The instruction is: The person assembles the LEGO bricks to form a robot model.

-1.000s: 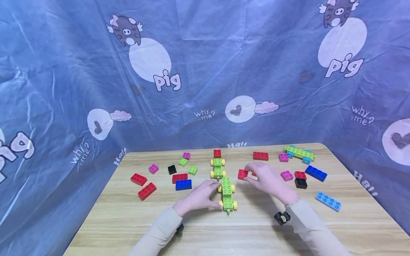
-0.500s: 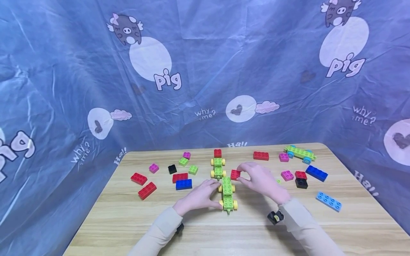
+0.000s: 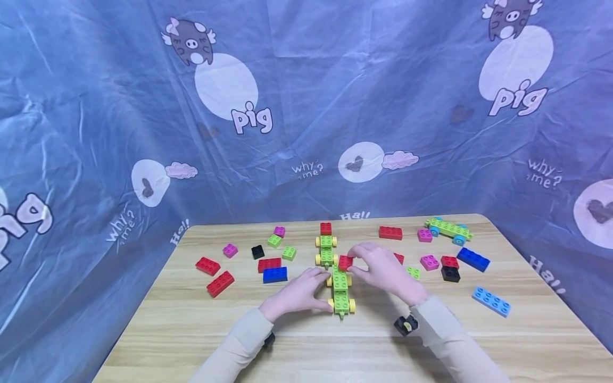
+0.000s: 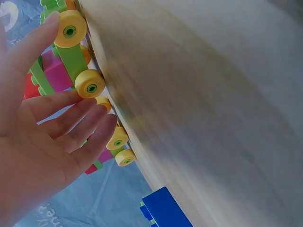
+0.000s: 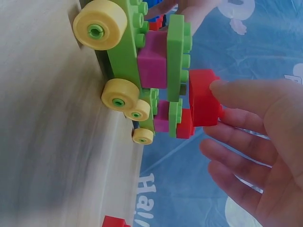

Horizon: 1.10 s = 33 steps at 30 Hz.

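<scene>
In the head view, a lime-green toy car with yellow wheels stands near the table's middle. Its raised green plate sits on a magenta brick. My left hand is at the car's left side, thumb and index finger touching the yellow wheels, fingers mostly straight. Between thumb and fingers, my right hand pinches a red brick just above the plate's far end; whether they touch, I cannot tell. Directly beyond stands a similar car, with a red brick at its far end.
Loose red, blue, black, green and magenta bricks lie on the left, including a blue brick. To the right are a light-blue brick, a dark-blue brick and a green car base with blue wheels. A printed curtain hangs behind the table.
My right hand has moved left with the red brick, from beside the near car to over its far end. A green brick at the right has come into view. My left hand stays put.
</scene>
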### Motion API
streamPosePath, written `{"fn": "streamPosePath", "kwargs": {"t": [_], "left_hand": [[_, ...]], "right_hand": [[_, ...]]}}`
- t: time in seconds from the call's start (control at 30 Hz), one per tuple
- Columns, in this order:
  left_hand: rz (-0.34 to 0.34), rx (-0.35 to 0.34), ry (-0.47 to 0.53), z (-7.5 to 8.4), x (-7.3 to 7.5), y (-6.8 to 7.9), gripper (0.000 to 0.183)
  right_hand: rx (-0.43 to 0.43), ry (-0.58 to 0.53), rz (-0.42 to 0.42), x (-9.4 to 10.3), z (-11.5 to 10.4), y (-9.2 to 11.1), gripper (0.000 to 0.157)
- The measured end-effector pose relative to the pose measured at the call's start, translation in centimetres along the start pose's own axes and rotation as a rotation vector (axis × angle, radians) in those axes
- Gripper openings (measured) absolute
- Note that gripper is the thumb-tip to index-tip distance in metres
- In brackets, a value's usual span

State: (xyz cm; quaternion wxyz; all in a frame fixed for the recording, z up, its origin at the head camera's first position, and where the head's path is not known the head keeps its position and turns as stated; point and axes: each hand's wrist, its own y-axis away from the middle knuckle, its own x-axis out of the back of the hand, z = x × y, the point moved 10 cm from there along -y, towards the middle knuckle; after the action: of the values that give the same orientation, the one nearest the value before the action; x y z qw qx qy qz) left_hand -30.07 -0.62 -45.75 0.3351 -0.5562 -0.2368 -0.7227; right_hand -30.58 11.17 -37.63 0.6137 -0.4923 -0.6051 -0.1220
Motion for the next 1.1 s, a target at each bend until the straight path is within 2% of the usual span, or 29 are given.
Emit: {"fn": "streamPosePath", "kwargs": {"t": [0.23, 0.5, 1.1], "left_hand": [[0.001, -0.002, 0.003, 0.0, 0.0, 0.1, 0.088], [-0.001, -0.004, 0.005, 0.1, 0.0, 0.0, 0.087], [-0.002, 0.002, 0.005, -0.2, -0.1, 0.0, 0.088]], "right_hand": [[-0.001, 0.015, -0.006, -0.5, 0.1, 0.0, 0.025], [-0.016, -0.028, -0.029, -1.0, 0.4, 0.2, 0.027], [0.046, -0.064, -0.086, -1.6, -0.6, -0.4, 0.029]]}}
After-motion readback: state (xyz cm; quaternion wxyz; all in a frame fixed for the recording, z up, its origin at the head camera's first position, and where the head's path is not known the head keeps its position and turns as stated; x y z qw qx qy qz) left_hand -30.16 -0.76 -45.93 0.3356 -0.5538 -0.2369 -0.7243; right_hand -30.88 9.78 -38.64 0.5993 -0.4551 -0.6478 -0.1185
